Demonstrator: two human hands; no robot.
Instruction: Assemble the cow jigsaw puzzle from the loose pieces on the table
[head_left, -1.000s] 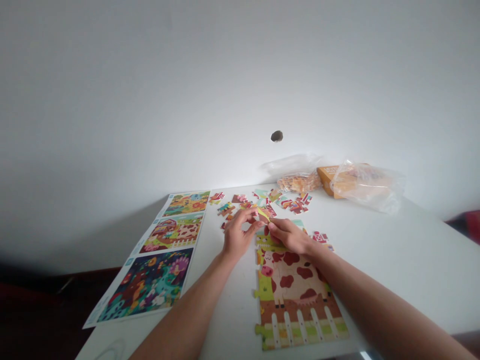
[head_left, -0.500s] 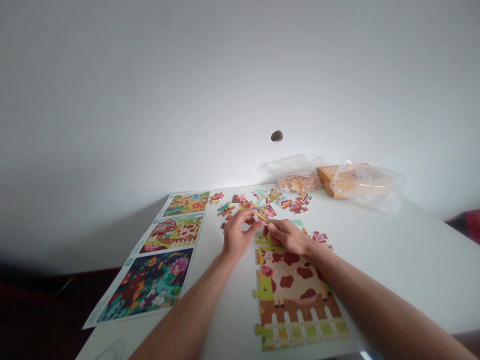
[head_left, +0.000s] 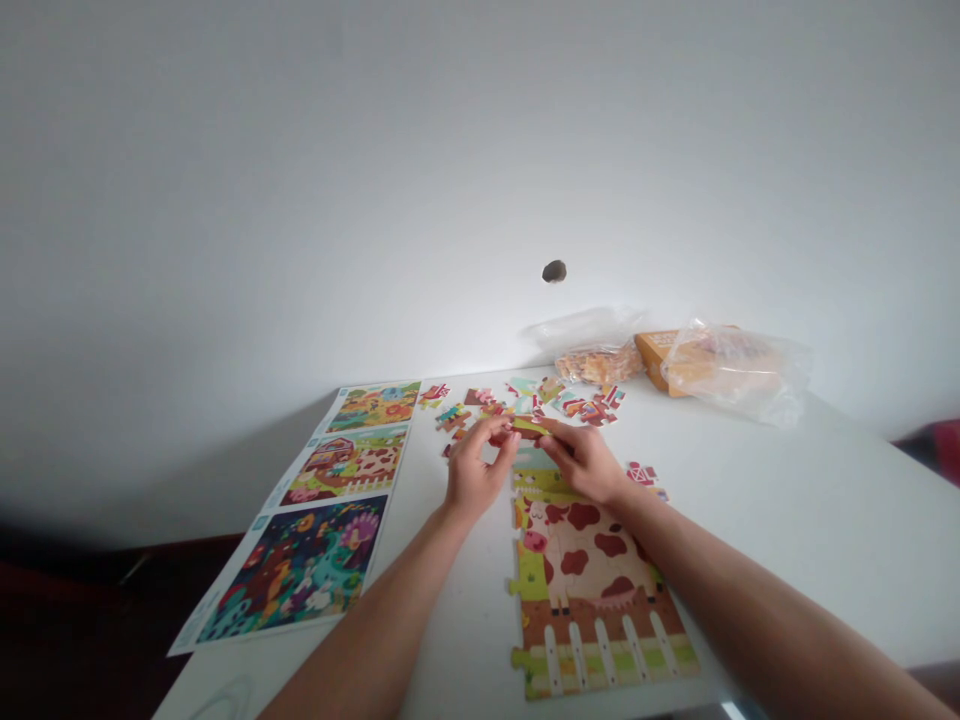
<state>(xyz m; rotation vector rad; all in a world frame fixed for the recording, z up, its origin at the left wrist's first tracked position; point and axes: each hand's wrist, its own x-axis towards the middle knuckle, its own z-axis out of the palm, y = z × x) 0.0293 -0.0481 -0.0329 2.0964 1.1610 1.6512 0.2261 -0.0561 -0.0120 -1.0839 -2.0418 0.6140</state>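
Observation:
Between the fingertips of both hands is a green and brownish-red puzzle piece point(head_left: 529, 426), tilted just above the table; whether it is one piece or two joined ones I cannot tell. My left hand point(head_left: 478, 470) pinches its left end, and my right hand point(head_left: 589, 462) grips the right end. Below them lies a partly assembled jigsaw puzzle point(head_left: 592, 580) with a spotted cow and a white fence. My right hand and forearm cover part of its top and right side. Loose puzzle pieces point(head_left: 592, 405) are scattered behind my hands.
A sheet with three printed pictures point(head_left: 341, 470) lies at the left table edge. At the back, a clear bag of pieces point(head_left: 596, 365) sits beside an orange box point(head_left: 656, 362) under clear plastic point(head_left: 750, 375). A small barn piece point(head_left: 640, 473) lies right of the puzzle.
My right hand has lifted slightly off the puzzle's top edge. The held piece has turned, showing more of its green and red face between both hands.

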